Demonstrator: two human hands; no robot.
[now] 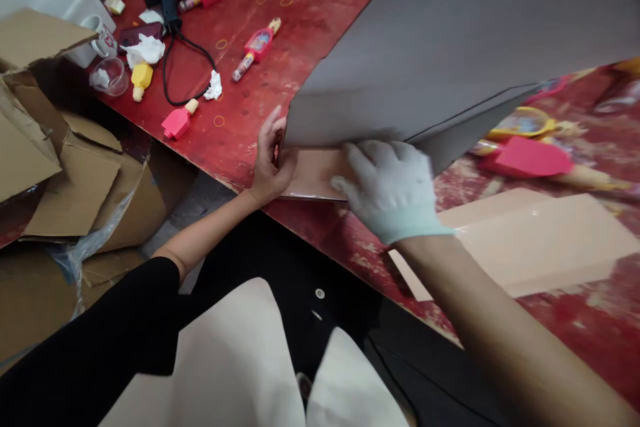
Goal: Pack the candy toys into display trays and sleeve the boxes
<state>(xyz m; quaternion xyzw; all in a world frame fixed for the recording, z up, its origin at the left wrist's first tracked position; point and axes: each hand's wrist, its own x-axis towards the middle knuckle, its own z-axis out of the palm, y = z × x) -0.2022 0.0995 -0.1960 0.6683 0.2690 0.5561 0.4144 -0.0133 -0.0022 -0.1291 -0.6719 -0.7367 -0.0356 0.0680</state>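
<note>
Left arm: black sleeve (105,330), bare forearm (215,230) reaching toward two o'clock. Left hand (269,163): ungloved, fingers (267,128) raised toward twelve, thumb (289,168) parted from them, toward one.

Right arm: bare forearm, aimed toward ten o'clock. Right hand (393,190): white glove, mint cuff (417,225), back uppermost, fingers bent, slightly blurred.
</note>
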